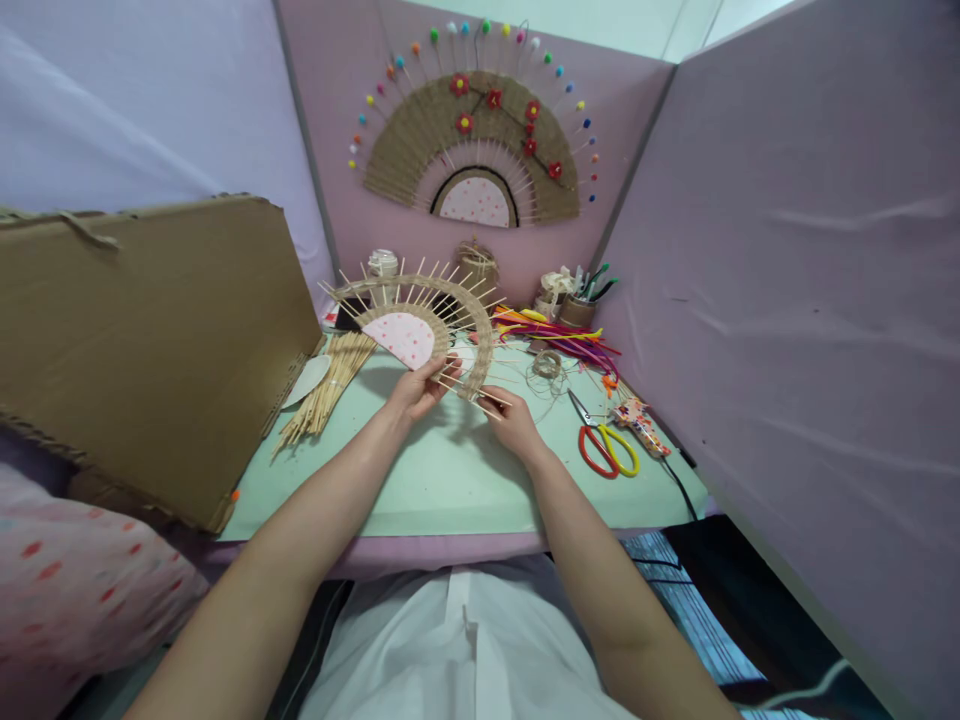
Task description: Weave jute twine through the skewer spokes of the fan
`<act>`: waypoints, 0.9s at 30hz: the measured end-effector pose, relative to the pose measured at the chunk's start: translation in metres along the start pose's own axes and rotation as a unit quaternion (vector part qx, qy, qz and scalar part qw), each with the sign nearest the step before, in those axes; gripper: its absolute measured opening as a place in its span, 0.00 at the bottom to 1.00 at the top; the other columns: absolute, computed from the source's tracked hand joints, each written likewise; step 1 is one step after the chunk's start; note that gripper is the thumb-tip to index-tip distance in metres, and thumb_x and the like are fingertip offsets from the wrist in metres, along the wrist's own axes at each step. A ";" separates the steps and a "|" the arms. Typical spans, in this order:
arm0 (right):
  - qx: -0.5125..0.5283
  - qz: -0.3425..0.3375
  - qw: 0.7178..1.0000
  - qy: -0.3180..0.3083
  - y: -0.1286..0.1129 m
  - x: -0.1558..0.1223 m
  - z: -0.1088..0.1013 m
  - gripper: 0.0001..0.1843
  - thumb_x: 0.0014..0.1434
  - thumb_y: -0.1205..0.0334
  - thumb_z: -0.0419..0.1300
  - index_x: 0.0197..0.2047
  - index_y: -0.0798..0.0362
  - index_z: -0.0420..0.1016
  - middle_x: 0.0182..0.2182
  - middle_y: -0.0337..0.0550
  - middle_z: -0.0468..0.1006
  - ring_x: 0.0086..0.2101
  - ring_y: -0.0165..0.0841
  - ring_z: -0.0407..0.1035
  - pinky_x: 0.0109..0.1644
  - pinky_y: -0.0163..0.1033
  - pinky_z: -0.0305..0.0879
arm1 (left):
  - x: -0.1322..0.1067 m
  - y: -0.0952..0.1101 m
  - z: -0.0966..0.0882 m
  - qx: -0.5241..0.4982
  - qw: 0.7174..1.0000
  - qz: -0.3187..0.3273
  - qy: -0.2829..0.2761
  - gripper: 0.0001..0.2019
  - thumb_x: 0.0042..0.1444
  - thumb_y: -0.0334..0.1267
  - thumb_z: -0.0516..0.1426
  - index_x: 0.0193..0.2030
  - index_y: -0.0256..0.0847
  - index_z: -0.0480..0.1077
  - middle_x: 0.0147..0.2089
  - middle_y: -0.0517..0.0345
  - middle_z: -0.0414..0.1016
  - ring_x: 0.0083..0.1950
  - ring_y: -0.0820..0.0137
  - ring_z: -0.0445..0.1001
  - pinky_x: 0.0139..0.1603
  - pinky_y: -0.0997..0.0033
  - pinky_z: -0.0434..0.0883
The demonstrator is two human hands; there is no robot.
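A half-round fan frame [480, 340] of thin sticks with woven twine bands is held up above the table, tilted. Its inner half-disc [403, 338] is pale with pink dots. My left hand [425, 389] grips the fan frame near the lower end of that half-disc, fingers closed behind and under it. At the outer band's lower right end, my right hand [511, 415] pinches the edge, close to the stick tips. Whether its fingers also hold a strand of twine is too small to tell.
Scissors [600, 440] and a patterned glue gun [641, 428] lie right. A twine coil [547, 366], colourful pipe cleaners [562, 335] and a pen cup [577, 310] sit behind. Left are bundled sticks [330, 385] and a cardboard sheet [150, 340]. A finished fan [405, 150] hangs on the back wall.
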State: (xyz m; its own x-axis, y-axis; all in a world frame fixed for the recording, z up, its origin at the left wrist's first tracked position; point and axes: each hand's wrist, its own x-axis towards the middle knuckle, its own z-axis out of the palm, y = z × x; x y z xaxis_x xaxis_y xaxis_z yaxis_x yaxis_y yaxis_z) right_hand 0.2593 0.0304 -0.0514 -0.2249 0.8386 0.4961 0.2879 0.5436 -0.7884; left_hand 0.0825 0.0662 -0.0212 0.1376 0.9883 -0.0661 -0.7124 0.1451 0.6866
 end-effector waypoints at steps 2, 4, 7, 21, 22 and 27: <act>-0.014 -0.008 1.000 0.008 0.003 0.000 0.002 0.16 0.58 0.60 0.52 0.46 0.52 0.75 0.42 0.47 0.77 0.39 0.35 0.69 0.45 0.39 0.64 | 0.000 0.001 -0.002 -0.007 1.000 -0.004 -0.002 0.08 0.57 0.25 0.53 0.36 0.31 0.74 0.34 0.50 0.78 0.37 0.71 0.77 0.44 0.73 0.75; -0.030 -0.027 0.999 0.023 0.004 0.000 0.003 0.17 0.58 0.61 0.52 0.48 0.52 0.74 0.46 0.48 0.76 0.42 0.36 0.69 0.49 0.41 0.63 | 0.000 0.001 -0.003 0.006 0.999 -0.022 -0.026 0.08 0.57 0.28 0.53 0.37 0.32 0.74 0.36 0.49 0.78 0.39 0.70 0.77 0.44 0.71 0.75; -0.039 -0.062 0.997 0.025 0.003 0.000 0.002 0.17 0.59 0.63 0.50 0.48 0.52 0.74 0.47 0.47 0.76 0.46 0.36 0.69 0.52 0.41 0.62 | -0.004 -0.004 -0.001 0.047 0.994 -0.056 -0.076 0.08 0.56 0.30 0.55 0.40 0.33 0.75 0.40 0.47 0.78 0.42 0.67 0.77 0.44 0.68 0.75; -0.099 -0.064 0.992 0.051 0.004 -0.003 0.003 0.18 0.60 0.64 0.51 0.51 0.50 0.73 0.45 0.47 0.77 0.44 0.35 0.71 0.50 0.40 0.66 | 0.002 0.004 -0.009 0.086 0.995 -0.027 -0.053 0.10 0.54 0.28 0.56 0.41 0.31 0.75 0.43 0.46 0.78 0.43 0.69 0.77 0.46 0.73 0.74; -0.097 -0.062 0.992 0.046 0.004 -0.003 0.003 0.19 0.60 0.64 0.50 0.52 0.50 0.73 0.45 0.46 0.77 0.44 0.34 0.71 0.49 0.39 0.66 | 0.002 0.006 -0.010 0.088 0.995 -0.029 -0.046 0.10 0.54 0.28 0.56 0.42 0.31 0.75 0.42 0.46 0.78 0.42 0.69 0.77 0.45 0.74 0.74; -0.081 -0.063 0.994 0.026 0.004 -0.002 0.001 0.18 0.60 0.63 0.50 0.51 0.50 0.74 0.47 0.46 0.77 0.46 0.34 0.71 0.50 0.39 0.65 | 0.004 0.009 -0.014 0.092 0.994 -0.036 -0.038 0.11 0.54 0.28 0.56 0.44 0.31 0.74 0.36 0.49 0.79 0.39 0.71 0.78 0.39 0.78 0.75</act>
State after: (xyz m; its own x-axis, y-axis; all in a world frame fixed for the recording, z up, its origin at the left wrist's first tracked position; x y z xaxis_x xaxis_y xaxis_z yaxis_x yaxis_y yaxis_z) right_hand 0.2599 0.0307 -0.0559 -0.2216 0.7617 0.6089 0.4084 0.6395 -0.6514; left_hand 0.0669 0.0718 -0.0258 0.2397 0.9684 -0.0692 -0.5626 0.1966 0.8030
